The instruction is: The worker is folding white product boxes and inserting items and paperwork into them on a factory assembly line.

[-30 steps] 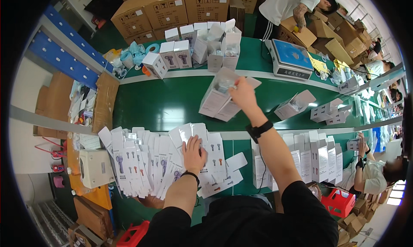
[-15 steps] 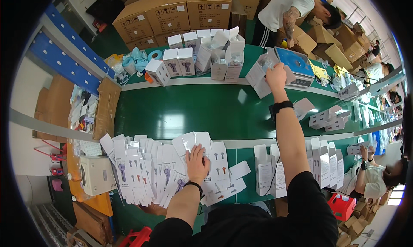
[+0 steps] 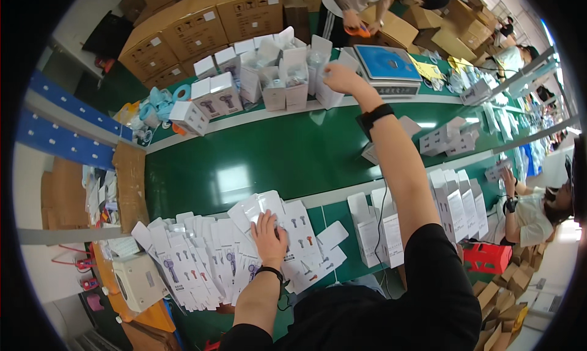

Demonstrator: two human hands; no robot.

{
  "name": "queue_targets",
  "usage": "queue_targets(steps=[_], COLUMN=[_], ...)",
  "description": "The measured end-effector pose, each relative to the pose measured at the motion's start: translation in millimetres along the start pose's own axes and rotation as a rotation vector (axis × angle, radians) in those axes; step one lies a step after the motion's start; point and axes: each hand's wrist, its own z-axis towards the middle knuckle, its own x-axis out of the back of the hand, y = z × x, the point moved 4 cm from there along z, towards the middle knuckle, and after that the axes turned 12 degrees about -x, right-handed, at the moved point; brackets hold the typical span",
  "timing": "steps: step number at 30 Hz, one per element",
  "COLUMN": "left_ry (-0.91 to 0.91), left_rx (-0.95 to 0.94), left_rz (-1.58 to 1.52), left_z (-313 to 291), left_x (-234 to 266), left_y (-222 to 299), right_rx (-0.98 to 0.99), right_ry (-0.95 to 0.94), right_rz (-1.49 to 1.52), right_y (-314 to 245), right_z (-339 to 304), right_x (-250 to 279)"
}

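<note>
My right hand [image 3: 342, 80] is stretched to the far ledge, its fingers curled at the top of an open white carton [image 3: 328, 97]. That carton stands at the right end of a row of open white cartons [image 3: 284, 89], some with clear plastic showing in them. My left hand [image 3: 268, 236] lies on flat unfolded cartons [image 3: 299, 229] at the near table, fingers stretched out. More flat printed cartons [image 3: 189, 259] are fanned out to its left. A dark spot shows beside the left hand, too small to make out.
A blue-topped scale [image 3: 388, 64] sits right of the far row. Erected cartons [image 3: 452, 210] stand at the near right, a cable crossing beside them. Brown shipping boxes [image 3: 195, 30] are stacked behind. A co-worker across holds an orange object [image 3: 358, 31]; another person [image 3: 526, 213] works at right.
My right hand has carried the open carton leftward, to the end of the far row. The left hand stays on the flat cartons. The view has shifted, and the co-worker across now holds something orange.
</note>
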Motion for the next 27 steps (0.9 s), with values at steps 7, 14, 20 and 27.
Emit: queue_targets(steps=[7, 14, 20, 27], left_ry=[-0.011, 0.010, 0.010, -0.005], left_rx=[-0.001, -0.023, -0.014, -0.004], left_rz=[0.031, 0.038, 0.052, 0.044], left_z=[-0.3, 0.2, -2.4, -0.2], left_x=[1.4, -1.3, -1.8, 1.2], left_y=[-2.8, -0.3, -2.0, 1.9], right_rx=[-0.044, -0.307, -0.268, -0.379], right_ry=[-0.090, -0.286, -0.036, 0.105], right_rz=[-0.641, -0.545, -0.076, 0.642], right_y=[31.8, 113.0, 91.1, 87.6], right_z=[-119.5, -114.6, -93.9, -53.2], right_x=[127.5, 126.9, 132.8, 96.2])
